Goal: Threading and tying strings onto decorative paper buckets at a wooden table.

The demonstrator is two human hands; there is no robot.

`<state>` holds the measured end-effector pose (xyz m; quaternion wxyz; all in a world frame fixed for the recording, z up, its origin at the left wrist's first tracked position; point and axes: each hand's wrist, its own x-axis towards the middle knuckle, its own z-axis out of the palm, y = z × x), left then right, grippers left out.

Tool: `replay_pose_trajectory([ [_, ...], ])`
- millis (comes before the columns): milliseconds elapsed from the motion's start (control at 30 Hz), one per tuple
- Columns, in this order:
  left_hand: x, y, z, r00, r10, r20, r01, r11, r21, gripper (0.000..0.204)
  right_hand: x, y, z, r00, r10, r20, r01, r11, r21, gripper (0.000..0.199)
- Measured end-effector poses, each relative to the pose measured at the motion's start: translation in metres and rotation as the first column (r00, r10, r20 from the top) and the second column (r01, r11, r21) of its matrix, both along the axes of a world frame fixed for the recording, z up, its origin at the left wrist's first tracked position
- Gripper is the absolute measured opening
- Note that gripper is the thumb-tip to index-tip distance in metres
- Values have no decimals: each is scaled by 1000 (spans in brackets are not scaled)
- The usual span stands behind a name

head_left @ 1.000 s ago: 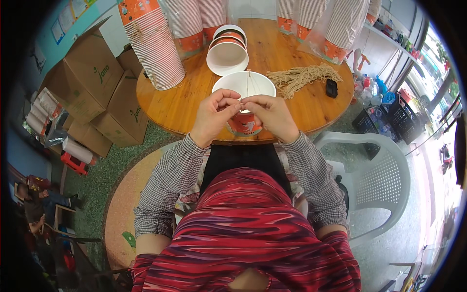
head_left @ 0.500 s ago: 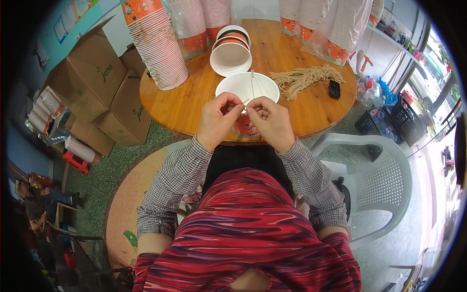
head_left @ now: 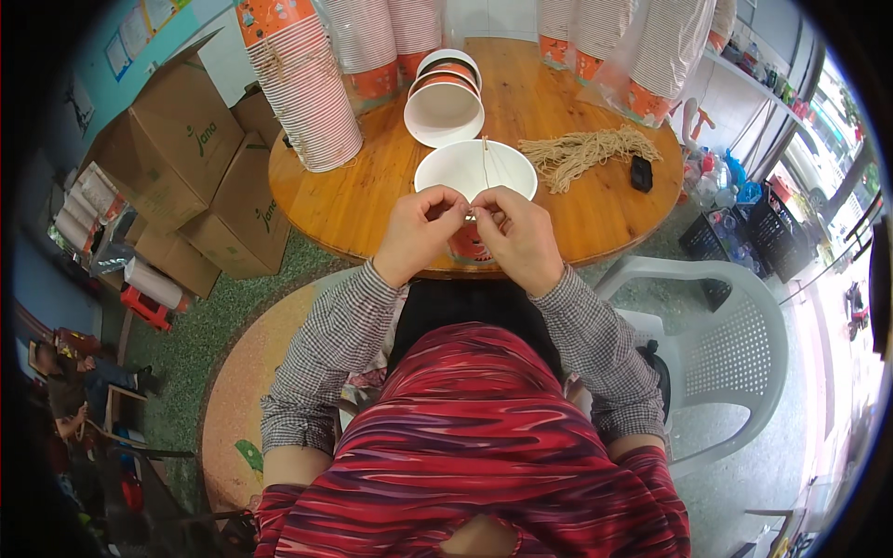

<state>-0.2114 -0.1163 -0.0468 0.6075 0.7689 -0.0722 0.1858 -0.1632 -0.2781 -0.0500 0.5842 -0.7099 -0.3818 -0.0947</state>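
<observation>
A white-lined paper bucket [head_left: 465, 167] with an orange printed outside stands upright at the table's near edge. Over its far rim hangs a thin tan cord [head_left: 485, 156], running down inside. At the near rim my left hand [head_left: 417, 232] and my right hand [head_left: 523, 240] meet, thumb and forefinger pinched on each. A short bit of cord shows between the fingertips; the rest of it there is covered by my fingers. Behind this bucket, a few nested buckets [head_left: 443, 113] lie tipped with their mouths toward me.
A bundle of tan cords [head_left: 586, 156] lies on the round wooden table [head_left: 372, 205], beside a small black object [head_left: 641, 174]. Tall bucket stacks [head_left: 302, 98] stand at the back and left. Cardboard boxes [head_left: 177, 139] are on the left; a grey plastic chair [head_left: 726, 325] is at right.
My fingertips have shifted slightly at the near rim, both still pinched. The bucket and the things around it stay in place.
</observation>
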Motion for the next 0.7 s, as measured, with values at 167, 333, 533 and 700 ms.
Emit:
replay_pose_trajectory([
  [167,-1,13,17,875,-299,-381,182,932,-315,16,11,0,-4,995,94,26,-95,995,37,10],
  [333,4,12,12,811,-518,-272,202,684,-701,12,16,2,-14,975,194,-105,-176,971,160,15],
  [533,2,8,4,865,-431,-256,157,719,-677,16,3,-5,-5,988,155,-12,-153,982,114,26],
  [700,1,4,6,893,-375,-248,124,736,-666,16,2,-3,-5,986,72,150,-78,996,34,23],
])
